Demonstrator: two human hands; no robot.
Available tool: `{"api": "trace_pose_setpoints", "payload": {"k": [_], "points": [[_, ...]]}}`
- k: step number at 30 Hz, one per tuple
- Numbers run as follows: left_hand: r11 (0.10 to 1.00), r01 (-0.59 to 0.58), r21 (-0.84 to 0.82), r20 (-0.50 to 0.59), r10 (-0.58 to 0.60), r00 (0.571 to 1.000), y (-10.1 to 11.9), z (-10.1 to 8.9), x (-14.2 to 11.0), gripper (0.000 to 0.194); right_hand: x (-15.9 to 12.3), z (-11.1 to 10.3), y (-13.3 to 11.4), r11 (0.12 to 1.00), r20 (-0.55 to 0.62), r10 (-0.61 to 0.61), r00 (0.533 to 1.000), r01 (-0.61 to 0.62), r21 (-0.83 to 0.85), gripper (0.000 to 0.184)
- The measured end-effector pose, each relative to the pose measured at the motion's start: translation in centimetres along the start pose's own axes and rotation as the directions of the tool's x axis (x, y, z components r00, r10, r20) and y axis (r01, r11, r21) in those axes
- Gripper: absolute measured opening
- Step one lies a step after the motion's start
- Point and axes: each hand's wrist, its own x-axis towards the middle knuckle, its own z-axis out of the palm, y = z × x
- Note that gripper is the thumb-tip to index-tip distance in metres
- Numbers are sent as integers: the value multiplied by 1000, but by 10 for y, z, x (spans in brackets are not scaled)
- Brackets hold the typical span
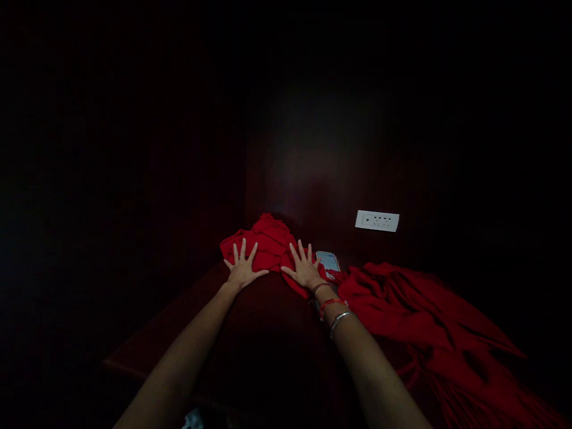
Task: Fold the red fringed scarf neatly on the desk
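Note:
A bunched red fringed cloth (268,238) lies on a dark wooden surface against the back wall. My left hand (242,268) rests on its near left edge, fingers spread wide, with a ring on one finger. Spread likewise, my right hand (306,271) presses on the cloth's right part; bracelets circle that wrist. Just right of it a phone (328,263) with a lit screen leans or lies near the wall; which, I cannot tell. Another red cloth (397,304), crumpled and with long fringes, stretches to the lower right beside my right forearm.
A white socket panel (377,221) is set in the dark wall (308,161) at the right. The wooden surface (156,333) has an edge at the lower left. A small pale object (193,419) shows at the bottom, too dim to name. Deep shadow hides the sides.

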Motion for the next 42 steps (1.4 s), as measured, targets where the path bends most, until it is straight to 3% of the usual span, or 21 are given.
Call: {"api": "trace_pose_setpoints", "payload": {"k": [3, 6, 13, 20, 30, 42], "points": [[998, -55, -12, 13, 55, 998, -7, 7, 15, 96, 26, 33, -8, 999, -27, -40, 999, 41, 31, 73], [997, -71, -13, 37, 72, 997, -13, 17, 32, 99, 54, 50, -12, 997, -63, -68, 996, 71, 44, 74], [997, -51, -51, 85, 56, 995, -33, 47, 80, 102, 110, 71, -13, 990, -47, -135, 990, 137, 43, 73], [997, -54, -58, 74, 58, 996, -37, 68, 103, 99, 137, 81, -10, 991, -43, -128, 991, 129, 20, 70], [999, -18, -51, 80, 22, 997, -35, 75, 112, 96, 147, 85, -7, 989, -20, -148, 989, 147, -29, 69], [998, -33, -57, 110, 39, 993, -34, 50, 77, 95, 99, 65, -18, 996, -111, -87, 990, 84, -28, 64]]}}
